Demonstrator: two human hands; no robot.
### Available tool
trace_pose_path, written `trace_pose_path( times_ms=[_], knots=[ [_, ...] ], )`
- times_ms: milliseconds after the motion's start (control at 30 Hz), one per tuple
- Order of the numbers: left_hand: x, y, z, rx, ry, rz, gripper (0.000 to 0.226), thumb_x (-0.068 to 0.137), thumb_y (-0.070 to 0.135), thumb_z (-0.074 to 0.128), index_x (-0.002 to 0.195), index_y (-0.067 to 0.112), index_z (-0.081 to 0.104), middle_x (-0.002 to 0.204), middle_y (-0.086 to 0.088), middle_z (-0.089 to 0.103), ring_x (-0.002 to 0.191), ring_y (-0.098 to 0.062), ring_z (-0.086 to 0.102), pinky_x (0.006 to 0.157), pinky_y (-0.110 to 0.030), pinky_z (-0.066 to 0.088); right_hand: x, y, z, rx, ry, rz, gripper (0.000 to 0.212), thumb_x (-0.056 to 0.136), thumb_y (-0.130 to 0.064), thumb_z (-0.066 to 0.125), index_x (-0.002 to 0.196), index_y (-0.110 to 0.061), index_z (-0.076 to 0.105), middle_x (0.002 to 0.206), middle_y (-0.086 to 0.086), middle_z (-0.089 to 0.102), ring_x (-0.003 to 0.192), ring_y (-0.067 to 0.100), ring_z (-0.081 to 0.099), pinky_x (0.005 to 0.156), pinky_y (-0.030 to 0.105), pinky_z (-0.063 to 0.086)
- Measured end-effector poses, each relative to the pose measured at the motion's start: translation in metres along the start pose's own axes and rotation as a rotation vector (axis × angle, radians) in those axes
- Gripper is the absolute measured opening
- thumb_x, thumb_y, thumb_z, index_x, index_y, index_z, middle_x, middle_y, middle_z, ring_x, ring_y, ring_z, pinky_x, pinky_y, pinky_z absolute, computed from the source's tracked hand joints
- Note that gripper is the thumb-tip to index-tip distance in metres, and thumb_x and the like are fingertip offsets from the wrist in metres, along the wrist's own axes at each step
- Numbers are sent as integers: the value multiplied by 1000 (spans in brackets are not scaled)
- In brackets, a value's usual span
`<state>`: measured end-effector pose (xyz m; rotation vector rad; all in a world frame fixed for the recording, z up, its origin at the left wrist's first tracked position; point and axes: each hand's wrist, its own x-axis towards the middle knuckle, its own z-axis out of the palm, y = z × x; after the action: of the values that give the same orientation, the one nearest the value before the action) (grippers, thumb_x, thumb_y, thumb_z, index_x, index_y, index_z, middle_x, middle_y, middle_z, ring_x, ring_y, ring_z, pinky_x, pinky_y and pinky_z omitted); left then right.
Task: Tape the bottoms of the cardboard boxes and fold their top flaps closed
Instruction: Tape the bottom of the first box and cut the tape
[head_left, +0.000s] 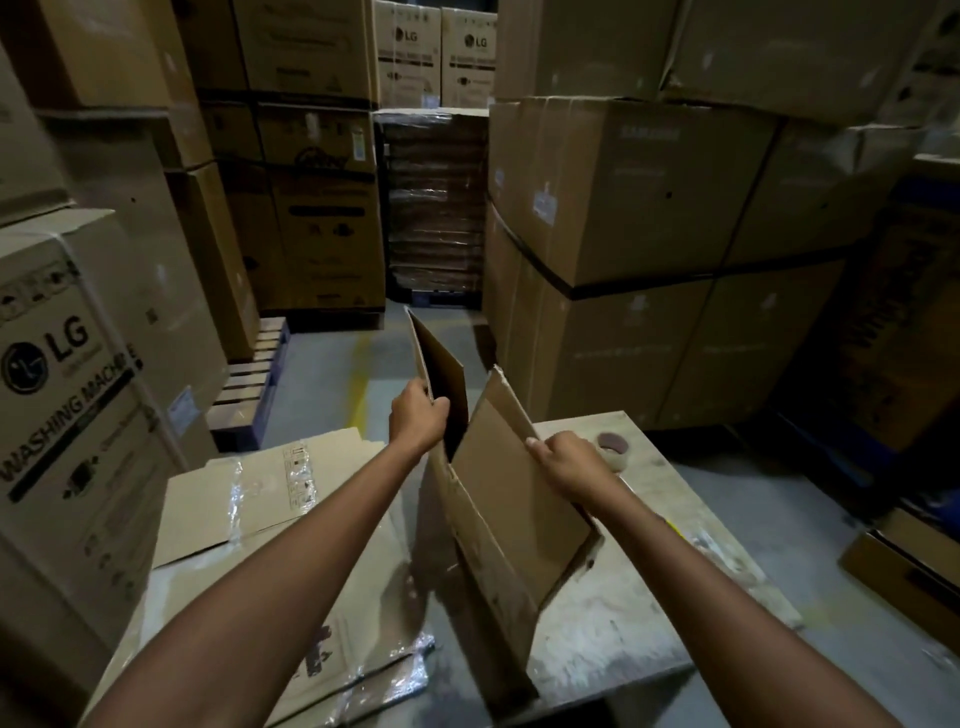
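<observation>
Nearby lie tape roll (613, 442) and flattened cartons (234, 499); left hand (418, 415), right hand (571, 462) grip box (514, 519).

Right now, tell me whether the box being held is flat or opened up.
Partly opened. The left grip and right grip hold two panels of the box apart, a dark gap between them at the top.

Item: cardboard box (514, 499), brown, plain, partly opened out.
It is stood on end on the table (649, 597), tilted, upper flaps spread apart; flattened boxes (244, 499) are stacked just left, a tape roll (613, 444) is laid behind.
</observation>
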<state>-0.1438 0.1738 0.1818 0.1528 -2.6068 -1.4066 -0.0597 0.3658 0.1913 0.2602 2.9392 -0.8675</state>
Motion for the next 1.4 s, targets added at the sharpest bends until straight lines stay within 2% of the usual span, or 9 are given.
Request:
trace_pose_path(
  times_ms=[200,533,667,833,967,1100,1233,1300,1400],
  knots=[
    [8,-31,-33,-78,-15,7,16,89,16,57,98,4,55,95,-19,62,88,-39,64,74,-57,58,27,11,-20,-61,137,135,34,103,-35,45,97,-6,62,100,15,65,90,32,61,77,36,46],
    [18,-28,-63,339,63,-115,13,83,20,67,83,14,56,90,-14,64,83,-33,64,71,-39,58,99,32,-67,-95,357,218,26,101,-19,50,75,-14,51,88,10,63,82,28,65,77,45,59],
    [11,-21,-42,615,68,-144,30,84,14,65,111,9,54,106,-13,61,91,-31,62,72,-37,54,122,46,-73,-155,338,157,20,98,-13,49,80,-13,58,87,10,64,80,28,66,77,46,59],
    [2,5,-1,1022,39,286,88,90,28,68,157,16,11,163,-14,14,151,-31,14,121,-47,21,147,66,-83,-274,267,-25,21,97,-7,50,78,-13,56,80,8,63,74,27,66,72,45,60],
    [6,25,27,969,-138,281,72,92,17,63,154,25,27,146,-8,47,130,-29,48,98,-41,48,165,80,-97,-413,226,-161,20,96,-6,51,79,-14,55,76,5,62,69,22,64,70,43,60],
    [16,36,40,1138,-357,208,33,90,15,56,123,16,57,121,-11,63,107,-29,59,82,-35,48,173,94,-109,-470,246,-249,3,95,-15,57,94,-13,55,85,4,60,75,23,62,71,42,57],
    [24,35,38,827,-642,87,23,82,13,70,104,12,62,108,-10,69,93,-26,63,77,-33,50,169,103,-110,-355,443,-670,35,96,-47,51,100,-15,65,94,4,63,80,19,58,66,37,54],
    [21,40,33,425,-761,16,29,78,17,81,103,16,67,99,-2,72,90,-19,68,78,-29,55,161,96,-115,-200,271,-860,63,93,-68,35,91,-17,71,85,0,67,73,15,60,65,34,52],
    [16,51,38,99,-596,39,25,87,37,72,104,18,71,102,-1,72,94,-13,67,84,-28,53,149,77,-116,-82,-195,-765,74,80,-86,36,87,-21,71,80,-4,68,73,13,64,67,34,53]
  ],
)
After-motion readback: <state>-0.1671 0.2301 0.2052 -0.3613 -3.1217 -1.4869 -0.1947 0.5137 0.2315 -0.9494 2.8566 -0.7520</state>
